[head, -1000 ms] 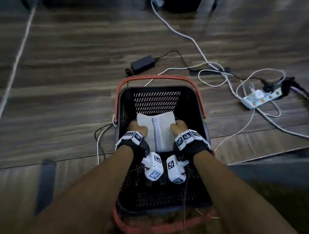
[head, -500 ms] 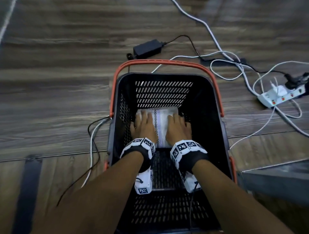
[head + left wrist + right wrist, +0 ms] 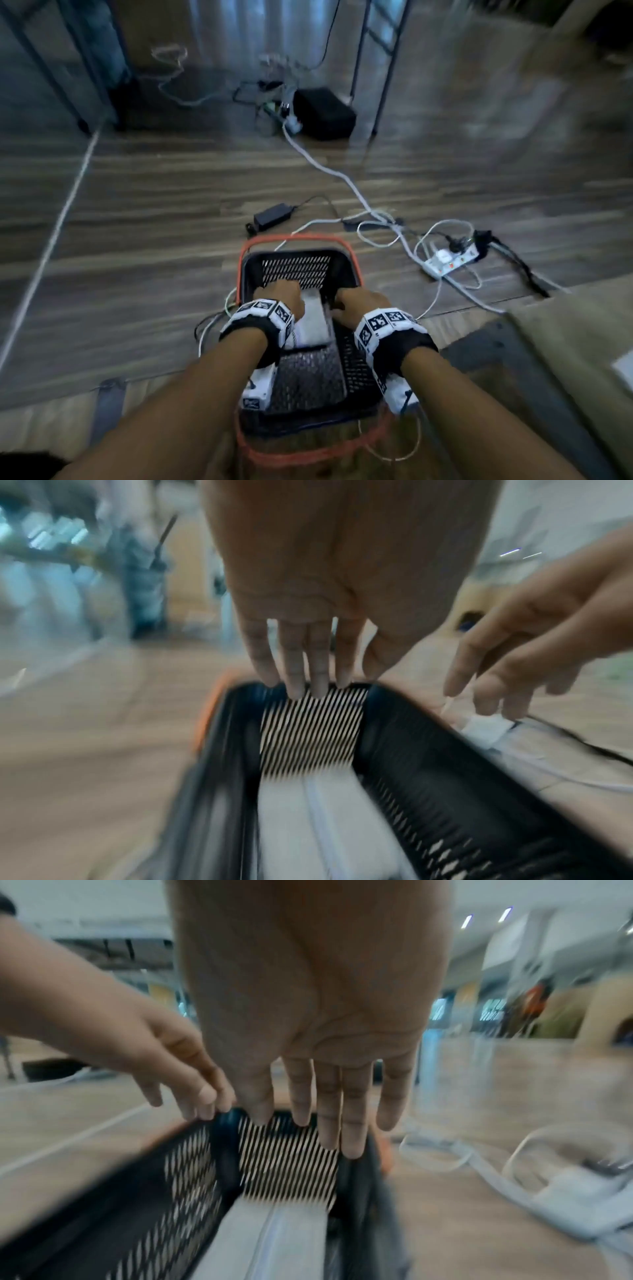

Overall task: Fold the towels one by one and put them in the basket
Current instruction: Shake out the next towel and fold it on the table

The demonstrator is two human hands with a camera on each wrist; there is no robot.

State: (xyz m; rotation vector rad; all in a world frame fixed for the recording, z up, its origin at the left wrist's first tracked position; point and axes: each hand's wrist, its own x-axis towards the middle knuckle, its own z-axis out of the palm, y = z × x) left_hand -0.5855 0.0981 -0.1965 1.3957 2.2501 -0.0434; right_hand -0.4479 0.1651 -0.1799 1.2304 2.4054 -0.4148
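A folded white towel (image 3: 313,320) lies flat on the floor of the black basket (image 3: 298,255), against its far wall. The basket has orange handles and stands on the wooden floor. My left hand (image 3: 279,296) hovers over the towel's left side and my right hand (image 3: 361,303) over its right side. In the left wrist view the left hand (image 3: 303,656) has straight fingers and holds nothing, with the towel (image 3: 301,821) below it. In the right wrist view the right hand (image 3: 334,1107) is likewise straight and empty above the towel (image 3: 274,1242).
A white power strip (image 3: 448,262) with plugs and looping cables lies on the floor right of the basket. A black adapter (image 3: 272,216) sits just beyond it. Farther back are a black box (image 3: 323,113) and metal legs. A brown surface (image 3: 579,342) is at the right.
Both hands have lifted off the towel, which stays in the basket. They have risen towards the rim, and the head view has pulled back and tilted up.
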